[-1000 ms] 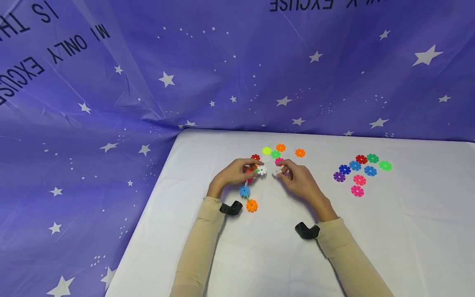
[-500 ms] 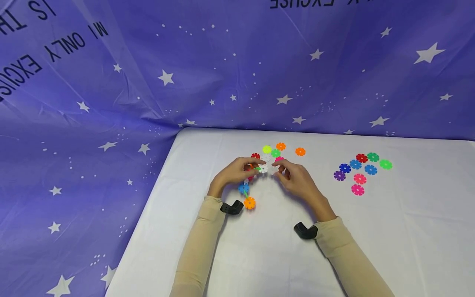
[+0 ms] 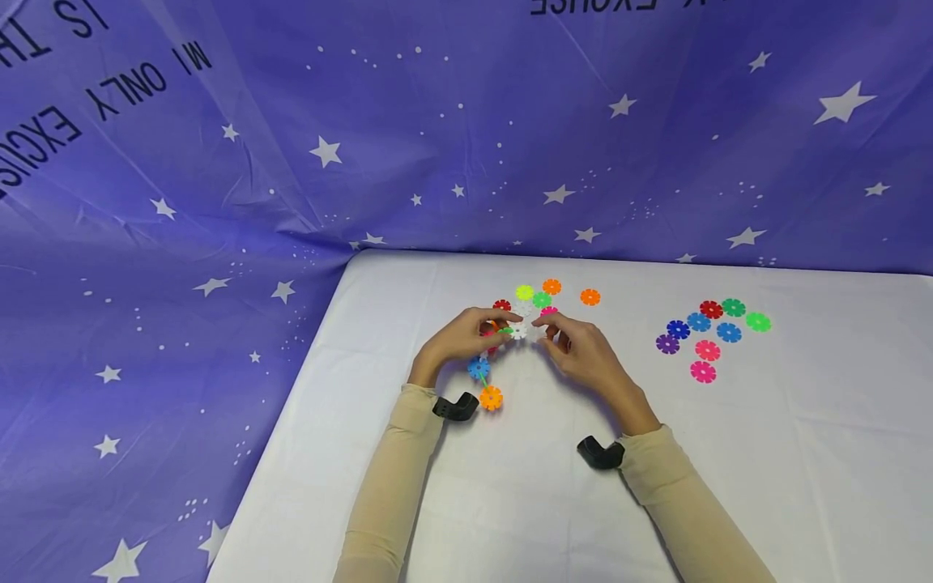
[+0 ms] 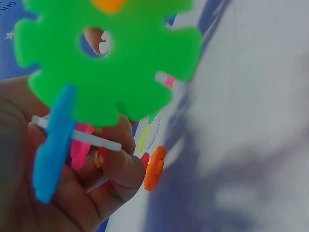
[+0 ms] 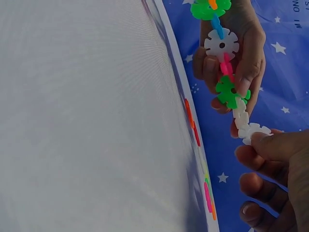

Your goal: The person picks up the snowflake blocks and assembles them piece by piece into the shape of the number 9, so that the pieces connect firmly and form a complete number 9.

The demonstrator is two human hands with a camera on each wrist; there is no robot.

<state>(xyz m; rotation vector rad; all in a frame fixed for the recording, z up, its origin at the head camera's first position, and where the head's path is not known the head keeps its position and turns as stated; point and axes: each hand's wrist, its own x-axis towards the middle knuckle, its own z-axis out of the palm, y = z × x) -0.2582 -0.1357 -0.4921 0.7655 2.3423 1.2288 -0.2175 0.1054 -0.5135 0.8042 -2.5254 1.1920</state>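
Observation:
A chain of notched plastic snowflake discs hangs from my left hand [image 3: 461, 334], its orange disc [image 3: 491, 398] and blue disc [image 3: 479, 368] dangling below the palm. In the right wrist view, the left thumb and fingers pinch a green disc [image 5: 225, 93] near the chain's end. A white disc [image 5: 240, 115] seen edge-on follows it. Thumb and index finger of my right hand [image 3: 583, 348] pinch another white disc [image 5: 253, 129], which meets that edge-on one. Close to the left wrist camera, a large green disc [image 4: 140, 92] and a blue disc [image 4: 55, 150] partly cover the left fingers.
Behind the hands lie loose discs, among them a yellow disc [image 3: 525, 292] and an orange disc [image 3: 590, 297]. Several more, including a purple disc [image 3: 667, 344], are grouped at the right on the white tablecloth [image 3: 824, 453]. A purple starry curtain [image 3: 466, 146] stands behind the table.
My right hand has moved slightly left, bringing its white disc up to the chain's end. The dangling orange and blue discs have shifted slightly up and left. The last half second shows little movement.

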